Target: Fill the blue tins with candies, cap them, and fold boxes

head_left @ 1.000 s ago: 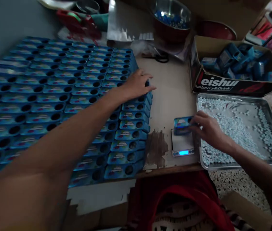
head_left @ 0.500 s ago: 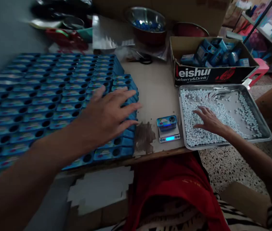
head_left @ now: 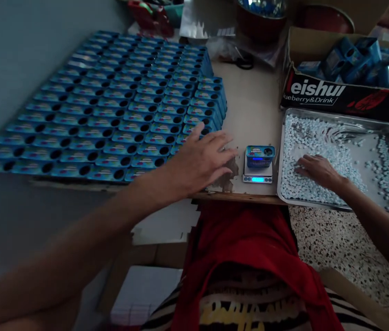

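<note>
My left hand (head_left: 203, 158) hovers with fingers spread and nothing in them, over the right front part of rows of small blue boxes (head_left: 125, 103). Each box has a dark round hole in its top. To its right, one blue box (head_left: 259, 156) stands on a small digital scale (head_left: 257, 178) with a lit blue display. My right hand (head_left: 320, 170) is down among small white and pale-blue tablets (head_left: 332, 147) in a metal tray (head_left: 279, 184). Its fingers are drawn together and curled into the tablets, and their tips are partly hidden.
Behind the tray stands a cardboard carton (head_left: 314, 96) holding several loose blue boxes. A metal bowl (head_left: 261, 20) with blue pieces and a dark-handled tool (head_left: 245, 63) lie at the back. The table's wooden front edge (head_left: 245, 197) runs before my red apron (head_left: 242, 230).
My view has swung left and down, so the table things sit farther right and higher. My right hand's fingers, spread before, have drawn together on the tablets. My left hand stays open above the boxes.
</note>
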Tool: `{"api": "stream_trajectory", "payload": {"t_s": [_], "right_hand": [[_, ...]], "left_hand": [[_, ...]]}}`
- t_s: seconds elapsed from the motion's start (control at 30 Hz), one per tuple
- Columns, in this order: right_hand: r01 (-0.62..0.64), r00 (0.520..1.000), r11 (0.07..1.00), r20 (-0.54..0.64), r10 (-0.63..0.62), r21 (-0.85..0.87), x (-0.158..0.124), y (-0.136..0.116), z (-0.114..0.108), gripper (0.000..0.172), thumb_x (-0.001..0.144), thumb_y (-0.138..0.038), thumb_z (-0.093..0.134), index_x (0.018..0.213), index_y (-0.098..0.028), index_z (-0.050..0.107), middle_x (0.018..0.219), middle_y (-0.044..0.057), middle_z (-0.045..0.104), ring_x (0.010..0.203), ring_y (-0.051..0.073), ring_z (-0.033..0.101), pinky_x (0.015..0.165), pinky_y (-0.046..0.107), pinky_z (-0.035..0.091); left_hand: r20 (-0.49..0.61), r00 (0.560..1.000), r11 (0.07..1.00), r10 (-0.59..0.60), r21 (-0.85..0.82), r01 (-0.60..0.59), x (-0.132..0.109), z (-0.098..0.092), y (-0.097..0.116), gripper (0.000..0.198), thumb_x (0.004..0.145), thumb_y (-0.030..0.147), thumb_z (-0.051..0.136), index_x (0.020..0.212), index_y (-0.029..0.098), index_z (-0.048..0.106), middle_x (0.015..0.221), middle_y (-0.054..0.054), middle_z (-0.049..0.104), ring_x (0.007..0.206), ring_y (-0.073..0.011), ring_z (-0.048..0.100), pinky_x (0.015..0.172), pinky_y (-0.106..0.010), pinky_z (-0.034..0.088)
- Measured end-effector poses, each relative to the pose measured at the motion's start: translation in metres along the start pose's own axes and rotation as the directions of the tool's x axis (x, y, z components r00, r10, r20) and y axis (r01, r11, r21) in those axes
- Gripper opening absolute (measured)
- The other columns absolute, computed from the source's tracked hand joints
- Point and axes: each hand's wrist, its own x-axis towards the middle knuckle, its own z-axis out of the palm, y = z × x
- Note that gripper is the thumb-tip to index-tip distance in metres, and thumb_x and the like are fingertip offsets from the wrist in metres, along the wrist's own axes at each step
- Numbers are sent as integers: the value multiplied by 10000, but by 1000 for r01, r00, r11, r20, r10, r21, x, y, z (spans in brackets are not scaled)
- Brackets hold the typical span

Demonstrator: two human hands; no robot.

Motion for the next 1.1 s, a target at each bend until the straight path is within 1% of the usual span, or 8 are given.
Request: {"api": "stream_trajectory", "payload": {"t_s": [0.07, 0.2, 0.37, 0.5, 0.6, 0.9, 0.97, 1.1], "right_hand": [[-77, 994, 980, -67, 90, 186, -2, 0, -12, 272, 1057, -460, 547, 1049, -246, 715, 984, 86, 742, 813, 224, 629, 762, 356, 456], [-221, 944, 840, -108, 312, 495, -5, 0, -32, 245, 944, -497, 700, 972, -256, 736, 862, 36, 724, 681, 179, 554, 690, 339, 423], [-315, 903, 701, -25, 429, 640, -7, 1, -34, 240, 838, -467, 775, 870, -233, 733, 688, 3, 615, 625, 159, 486, 610, 319, 350], [-379, 879, 596, 76, 470, 708, -5, -1, -32, 294, 739, -427, 844, 909, -213, 737, 620, -38, 513, 578, 122, 404, 559, 290, 291], [-404, 849, 397, 177, 497, 824, -1, -6, -35, 335, 725, -434, 854, 932, -213, 710, 641, -46, 506, 561, 99, 398, 526, 261, 296], [-467, 734, -188, 497, 463, 864, 14, -15, -37, 424, 704, -494, 924, 904, -205, 687, 656, -36, 512, 510, 68, 369, 410, 223, 232], [-464, 742, -216, 510, 435, 859, 18, -17, -39, 375, 732, -458, 904, 896, -217, 669, 681, -33, 540, 556, 85, 444, 458, 232, 352], [-435, 783, -119, 440, 440, 893, 25, -28, -48, 315, 765, -391, 878, 972, -232, 702, 847, 13, 657, 738, 132, 601, 641, 281, 526]], "left_hand": [[-12, 999, 990, -34, -137, 32, 1, 9, 6, 427, 866, 173, 770, 1268, 314, 733, 1456, -100, 680, 1426, -391, 584, 1265, -684, 339], [-65, 978, 924, -196, -346, 162, 8, 25, 18, 511, 844, 187, 787, 1336, 290, 693, 1359, -89, 721, 1339, -358, 645, 1213, -570, 461], [-112, 872, 739, -477, -587, 329, 13, 59, 33, 708, 787, 202, 863, 1433, 235, 576, 1331, -91, 723, 1234, -294, 697, 1109, -462, 557], [-58, 798, 543, -600, -761, 354, 13, 92, 39, 670, 762, 195, 891, 1350, 225, 572, 1221, -84, 739, 1145, -259, 725, 1048, -445, 582], [-47, 760, 464, -648, -816, 344, 18, 108, 38, 605, 753, 170, 886, 1279, 227, 591, 1215, -84, 731, 1142, -248, 721, 1034, -442, 582], [-29, 789, 419, -614, -859, 294, 34, 117, 31, 582, 709, 152, 911, 1216, 234, 639, 1171, -60, 768, 1094, -238, 742, 966, -403, 607], [-29, 800, 418, -600, -863, 282, 35, 118, 29, 584, 703, 156, 917, 1212, 237, 643, 1170, -57, 774, 1096, -240, 747, 968, -402, 608], [-38, 816, 423, -577, -868, 259, 34, 120, 24, 608, 708, 187, 920, 1246, 244, 644, 1178, -53, 777, 1106, -241, 747, 970, -392, 609]]}}
